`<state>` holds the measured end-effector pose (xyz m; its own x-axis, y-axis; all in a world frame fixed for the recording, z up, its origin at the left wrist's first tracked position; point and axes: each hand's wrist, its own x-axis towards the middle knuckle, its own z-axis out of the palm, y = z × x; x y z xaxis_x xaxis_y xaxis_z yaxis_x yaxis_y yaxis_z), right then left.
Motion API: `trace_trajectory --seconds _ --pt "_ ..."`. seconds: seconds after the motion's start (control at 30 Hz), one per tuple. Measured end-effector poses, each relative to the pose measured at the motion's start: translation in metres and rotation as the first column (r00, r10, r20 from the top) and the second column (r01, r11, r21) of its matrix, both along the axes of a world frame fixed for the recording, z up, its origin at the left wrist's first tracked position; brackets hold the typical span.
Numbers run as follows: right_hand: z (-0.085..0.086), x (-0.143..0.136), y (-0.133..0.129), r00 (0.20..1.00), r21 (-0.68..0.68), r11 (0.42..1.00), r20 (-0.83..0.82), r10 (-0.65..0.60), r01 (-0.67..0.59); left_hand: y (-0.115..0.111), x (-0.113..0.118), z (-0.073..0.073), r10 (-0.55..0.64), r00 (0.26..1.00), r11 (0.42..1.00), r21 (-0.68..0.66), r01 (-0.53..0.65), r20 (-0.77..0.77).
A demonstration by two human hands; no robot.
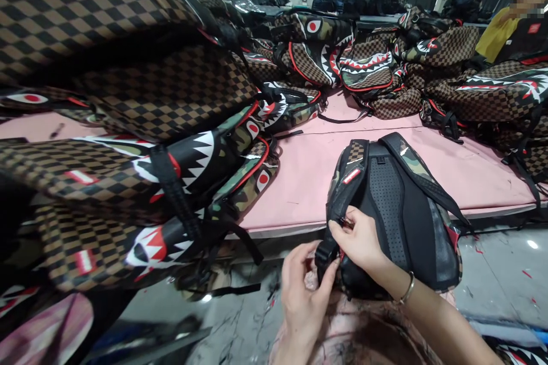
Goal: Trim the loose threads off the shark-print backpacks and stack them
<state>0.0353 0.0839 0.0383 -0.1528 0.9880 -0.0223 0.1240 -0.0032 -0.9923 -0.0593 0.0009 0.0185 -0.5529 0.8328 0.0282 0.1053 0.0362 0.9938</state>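
A backpack point(387, 199) lies with its black padded back panel up, partly over the pink table's front edge. Its two shoulder straps show, with checkered and camouflage patches and a small red label. At the lower left of the pack, my left hand point(302, 285) grips a loop of black webbing strap point(326, 254) between thumb and fingers. Just above it, my right hand point(359, 239) is closed in a pinch at the lower end of the left shoulder strap point(349, 194). The fingers hide the exact piece between them. A bracelet point(409, 288) circles my right wrist.
Checkered backpacks with shark-mouth prints point(171, 177) are stacked high close on the left. More such backpacks point(368, 65) pile up along the back of the pink table point(295, 182) and on the right. A person in yellow point(492, 37) is at the far right. Thread scraps litter the floor.
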Motion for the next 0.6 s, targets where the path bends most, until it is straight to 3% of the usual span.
trace_trajectory --seconds 0.1,0.17,0.23,0.3,0.37,0.47,0.6 --pt "0.008 0.007 0.003 0.981 0.092 0.987 0.152 0.119 -0.134 0.0 -0.007 -0.001 -0.023 0.999 0.999 -0.039 0.024 0.026" --pt "0.008 0.017 0.003 0.973 0.149 0.974 0.18 0.141 -0.169 0.003 -0.013 0.0 -0.069 0.967 0.989 -0.107 0.098 0.246" --pt "0.002 0.028 0.001 0.975 0.221 0.969 0.212 0.061 -0.109 0.007 -0.019 0.001 -0.091 0.854 0.974 -0.133 0.183 0.512" --pt "-0.01 0.037 -0.003 0.962 0.316 0.948 0.269 -0.054 -0.035 0.011 -0.023 0.001 -0.083 0.732 0.968 -0.12 0.221 0.676" --pt "-0.022 0.042 -0.01 0.938 0.42 0.907 0.328 -0.113 -0.037 0.012 -0.024 0.001 -0.061 0.667 0.967 -0.122 0.224 0.742" --pt "-0.036 0.044 -0.018 0.919 0.553 0.82 0.382 -0.092 -0.148 0.011 -0.022 -0.001 -0.012 0.625 0.962 -0.161 0.22 0.781" --pt "-0.037 0.039 -0.017 0.88 0.653 0.703 0.468 -0.083 -0.281 0.008 -0.018 -0.002 0.034 0.597 0.967 -0.176 0.182 0.801"
